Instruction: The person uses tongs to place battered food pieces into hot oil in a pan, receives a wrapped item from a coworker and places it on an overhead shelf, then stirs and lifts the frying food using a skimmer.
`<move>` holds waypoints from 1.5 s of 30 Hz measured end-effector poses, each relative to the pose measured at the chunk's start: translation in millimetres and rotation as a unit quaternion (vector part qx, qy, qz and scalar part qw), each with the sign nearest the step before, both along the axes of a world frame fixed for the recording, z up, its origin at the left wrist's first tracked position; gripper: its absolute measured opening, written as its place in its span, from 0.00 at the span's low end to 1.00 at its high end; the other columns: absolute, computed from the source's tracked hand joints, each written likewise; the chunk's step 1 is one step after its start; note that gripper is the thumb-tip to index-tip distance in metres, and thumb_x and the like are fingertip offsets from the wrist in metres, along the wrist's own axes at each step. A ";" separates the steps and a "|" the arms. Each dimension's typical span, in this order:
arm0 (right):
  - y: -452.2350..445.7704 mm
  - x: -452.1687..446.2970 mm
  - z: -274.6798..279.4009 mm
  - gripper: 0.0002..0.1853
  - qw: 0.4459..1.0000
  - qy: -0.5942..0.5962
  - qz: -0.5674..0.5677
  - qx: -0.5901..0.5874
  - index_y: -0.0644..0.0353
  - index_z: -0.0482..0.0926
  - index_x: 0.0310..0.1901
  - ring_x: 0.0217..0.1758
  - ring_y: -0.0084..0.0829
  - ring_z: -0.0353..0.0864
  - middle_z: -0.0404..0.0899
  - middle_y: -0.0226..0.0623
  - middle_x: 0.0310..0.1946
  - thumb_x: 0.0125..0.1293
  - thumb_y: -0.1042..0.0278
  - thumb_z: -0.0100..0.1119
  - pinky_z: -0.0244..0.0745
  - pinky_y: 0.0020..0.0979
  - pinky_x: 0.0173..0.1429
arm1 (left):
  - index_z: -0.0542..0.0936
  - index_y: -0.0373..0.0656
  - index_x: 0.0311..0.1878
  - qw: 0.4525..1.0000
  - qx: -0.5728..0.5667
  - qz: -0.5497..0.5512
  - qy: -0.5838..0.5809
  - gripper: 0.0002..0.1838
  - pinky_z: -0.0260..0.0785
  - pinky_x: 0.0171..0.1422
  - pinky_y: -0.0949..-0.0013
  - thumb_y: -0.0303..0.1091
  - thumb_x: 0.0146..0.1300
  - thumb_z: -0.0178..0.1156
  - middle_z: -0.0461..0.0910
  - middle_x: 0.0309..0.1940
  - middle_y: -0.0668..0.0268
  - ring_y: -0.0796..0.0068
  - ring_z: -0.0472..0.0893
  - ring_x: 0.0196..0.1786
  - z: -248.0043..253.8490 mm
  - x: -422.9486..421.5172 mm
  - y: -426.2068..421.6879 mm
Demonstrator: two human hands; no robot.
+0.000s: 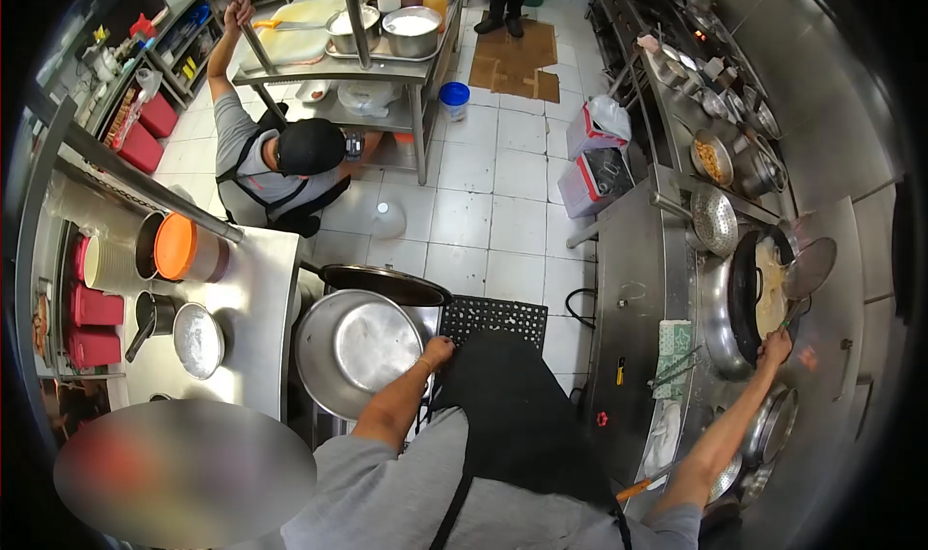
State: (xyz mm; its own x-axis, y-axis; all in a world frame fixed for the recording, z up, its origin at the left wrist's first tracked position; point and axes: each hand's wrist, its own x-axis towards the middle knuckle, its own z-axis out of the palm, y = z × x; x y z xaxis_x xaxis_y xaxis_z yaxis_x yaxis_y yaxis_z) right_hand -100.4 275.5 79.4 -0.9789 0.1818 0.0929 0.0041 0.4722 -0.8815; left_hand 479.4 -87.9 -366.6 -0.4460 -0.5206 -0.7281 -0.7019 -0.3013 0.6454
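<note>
My right hand is closed round the handle of a round mesh skimmer. The skimmer's head is over the right side of a wok on the stove. Pale yellowish, bubbling liquid shows in the wok. My left hand is low in front of me with its fingers curled; whether anything is in them is hidden. Beside it stands a large metal pot, and a dark round lid or pan leans behind the pot.
A perforated ladle rests left of the wok. A pan of food is farther back. A crouching person is by the steel table. A black mat and a plastic jug are on the tiled floor.
</note>
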 end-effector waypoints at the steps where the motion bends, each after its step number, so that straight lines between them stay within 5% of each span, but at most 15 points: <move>1: -7.7 8.5 0.3 0.07 1.000 0.000 -0.002 0.003 0.60 0.75 0.39 0.11 0.17 0.58 0.62 0.24 0.15 0.65 0.69 0.47 0.53 0.24 0.11 | 0.84 0.40 0.44 0.999 0.032 0.030 -0.009 0.17 0.72 0.55 0.61 0.37 0.54 0.54 0.83 0.42 0.51 0.56 0.82 0.46 5.0 -1.2 0.5; 9: 3.7 18.7 -3.2 0.15 0.996 -0.086 0.014 0.008 0.60 0.75 0.54 0.10 0.15 0.59 0.66 0.26 0.19 0.71 0.66 0.45 0.53 0.21 0.10 | 0.82 0.38 0.49 0.999 0.029 -0.032 -0.017 0.19 0.67 0.63 0.64 0.37 0.58 0.54 0.81 0.49 0.51 0.57 0.78 0.57 -14.9 -5.1 -4.2; 12: -5.7 73.2 -7.3 0.18 0.999 0.042 -0.011 -0.019 0.60 0.71 0.60 0.11 0.15 0.59 0.68 0.27 0.23 0.70 0.69 0.46 0.53 0.21 0.10 | 0.83 0.37 0.43 0.996 0.074 -0.036 -0.038 0.17 0.76 0.48 0.61 0.35 0.56 0.53 0.84 0.37 0.51 0.57 0.84 0.40 -2.5 -1.9 -10.6; 15: -4.1 92.0 2.4 0.19 0.997 -0.047 0.016 -0.059 0.59 0.70 0.61 0.11 0.14 0.59 0.68 0.26 0.23 0.69 0.72 0.47 0.53 0.21 0.10 | 0.84 0.37 0.41 0.995 0.055 -0.065 -0.050 0.16 0.77 0.40 0.61 0.35 0.56 0.52 0.83 0.32 0.52 0.59 0.84 0.33 -3.4 -1.8 -13.3; 17: 13.6 92.0 -1.7 0.19 0.991 -0.096 0.019 -0.089 0.58 0.70 0.61 0.12 0.14 0.58 0.69 0.26 0.23 0.68 0.72 0.48 0.53 0.20 0.10 | 0.84 0.38 0.41 0.993 0.054 -0.078 -0.064 0.16 0.76 0.41 0.60 0.35 0.56 0.52 0.83 0.32 0.52 0.57 0.84 0.35 3.9 -2.4 -16.1; 23: 11.9 126.6 -13.8 0.21 0.993 0.012 -0.065 -0.100 0.57 0.69 0.63 0.12 0.13 0.58 0.69 0.27 0.26 0.69 0.72 0.48 0.53 0.20 0.10 | 0.83 0.35 0.40 0.996 -0.015 -0.084 -0.040 0.18 0.73 0.49 0.57 0.38 0.56 0.51 0.82 0.36 0.45 0.49 0.82 0.42 0.0 8.5 -18.7; 27: 36.5 112.9 -37.7 0.20 0.995 -0.056 -0.055 -0.064 0.56 0.69 0.63 0.12 0.13 0.58 0.68 0.25 0.25 0.70 0.70 0.48 0.52 0.19 0.11 | 0.82 0.33 0.37 0.995 0.017 -0.087 -0.046 0.18 0.73 0.24 0.63 0.40 0.59 0.52 0.81 0.23 0.55 0.64 0.81 0.22 32.0 9.6 -15.6; 35: 34.3 127.2 -30.7 0.21 0.986 0.020 -0.059 -0.154 0.54 0.68 0.65 0.10 0.12 0.55 0.69 0.28 0.28 0.70 0.67 0.50 0.51 0.19 0.09 | 0.84 0.39 0.40 0.949 -0.091 -0.283 -0.104 0.22 0.74 0.49 0.60 0.49 0.58 0.56 0.83 0.38 0.49 0.51 0.82 0.43 3.4 16.7 -15.0; 39: 49.9 123.2 -33.0 0.19 0.987 -0.026 -0.034 -0.152 0.56 0.70 0.63 0.11 0.11 0.56 0.67 0.24 0.26 0.72 0.65 0.50 0.51 0.18 0.09 | 0.85 0.40 0.39 0.945 -0.120 -0.271 -0.138 0.22 0.72 0.51 0.58 0.51 0.57 0.57 0.82 0.41 0.49 0.49 0.81 0.47 33.2 -10.9 -14.9; 41: 63.5 123.1 -36.5 0.20 0.982 -0.075 -0.009 -0.170 0.56 0.70 0.63 0.10 0.11 0.56 0.67 0.24 0.26 0.72 0.64 0.50 0.51 0.18 0.09 | 0.84 0.39 0.40 0.895 -0.164 -0.403 -0.102 0.24 0.72 0.52 0.57 0.52 0.56 0.58 0.81 0.43 0.47 0.48 0.80 0.49 37.0 -20.1 -14.5; 44: 72.9 122.6 -31.5 0.20 0.984 -0.072 0.000 -0.161 0.55 0.69 0.64 0.10 0.11 0.54 0.67 0.27 0.30 0.72 0.66 0.49 0.49 0.18 0.09 | 0.83 0.36 0.43 0.947 -0.119 -0.290 -0.077 0.25 0.72 0.50 0.59 0.50 0.55 0.61 0.82 0.43 0.47 0.50 0.81 0.47 7.8 -30.6 -12.6; 45: 75.5 125.4 -26.2 0.20 0.986 -0.056 -0.008 -0.159 0.55 0.69 0.64 0.10 0.11 0.54 0.66 0.27 0.29 0.72 0.66 0.48 0.49 0.18 0.09 | 0.83 0.35 0.43 0.979 -0.048 -0.199 -0.020 0.25 0.72 0.50 0.60 0.50 0.55 0.62 0.82 0.42 0.47 0.52 0.82 0.47 -37.9 -22.8 -11.7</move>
